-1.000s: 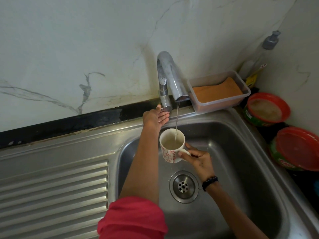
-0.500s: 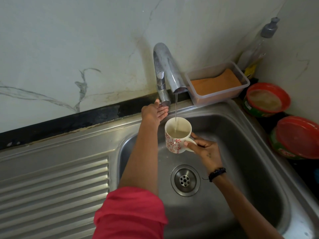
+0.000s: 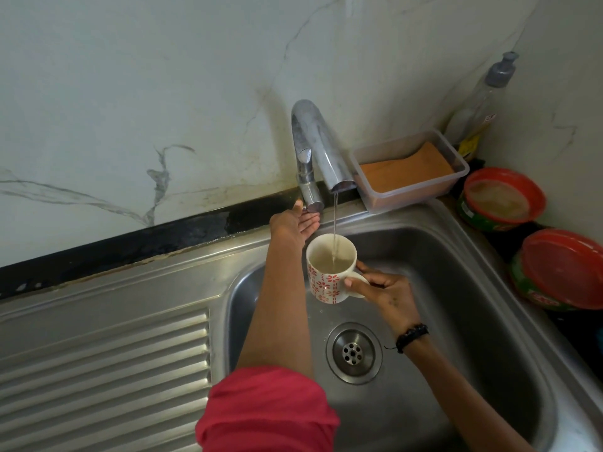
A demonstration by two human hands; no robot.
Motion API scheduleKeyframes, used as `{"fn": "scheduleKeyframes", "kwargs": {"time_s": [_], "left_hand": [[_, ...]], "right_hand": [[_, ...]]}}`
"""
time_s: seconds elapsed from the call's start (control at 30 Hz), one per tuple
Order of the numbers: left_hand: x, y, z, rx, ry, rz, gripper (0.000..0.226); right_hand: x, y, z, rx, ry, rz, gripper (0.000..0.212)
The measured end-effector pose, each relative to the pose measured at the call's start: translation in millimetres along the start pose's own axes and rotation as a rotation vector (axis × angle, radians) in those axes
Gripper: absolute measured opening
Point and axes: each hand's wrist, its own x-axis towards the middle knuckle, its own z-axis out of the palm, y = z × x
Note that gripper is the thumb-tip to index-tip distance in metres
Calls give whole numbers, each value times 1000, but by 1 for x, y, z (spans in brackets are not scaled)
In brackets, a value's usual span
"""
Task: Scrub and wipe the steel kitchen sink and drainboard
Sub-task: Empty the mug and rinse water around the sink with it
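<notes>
Fuller one mug (image 3: pixel 330 268), two hands (image 3: pixel 385 288)

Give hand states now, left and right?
Left hand: open, fingers at the tap handle.
Right hand: holding the mug by its handle.

Left hand (image 3: pixel 291 225) reaches forward, fingers (image 3: pixel 308 220) extended; right hand (image 3: pixel 388 290) curled, gripping.

A clear plastic tub (image 3: pixel 413 187) holding an orange sponge or cloth (image 3: pixel 406 169) sits on the ledge behind the basin, just right of the tap. Behind it, in the corner, stands a clear bottle (image 3: pixel 474 112) with a grey pump top. Two red-rimmed round containers (image 3: pixel 502 199) (image 3: pixel 559 269) sit along the right counter, the nearer one apparently lidded.
</notes>
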Motion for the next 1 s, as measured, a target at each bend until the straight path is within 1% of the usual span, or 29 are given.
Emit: {"fn": "scheduleKeyframes", "kwargs": {"time_s": [0.17, 0.27, 0.4, 0.57, 0.77, 0.9, 1.0], "left_hand": [[1, -3, 0, 4, 3, 18, 39], [4, -2, 1, -7, 47, 11, 37], [4, -3, 1, 28, 63, 25, 35], [6, -5, 4, 32, 93, 57, 34], [2, -7, 5, -4, 78, 74, 34], [1, -4, 4, -27, 71, 30, 39], [1, -5, 4, 5, 80, 39, 37]], "right_hand": [[-1, -9, 1, 23, -3, -19, 16], [0, -14, 1, 23, -10, -32, 16], [1, -16, 0, 38, -22, -14, 19], [3, -12, -2, 14, -30, 1, 14], [4, -13, -2, -6, -39, 7, 11], [5, -13, -5, -42, -37, 9, 17], [5, -14, -7, -57, -40, -7, 16]]}}
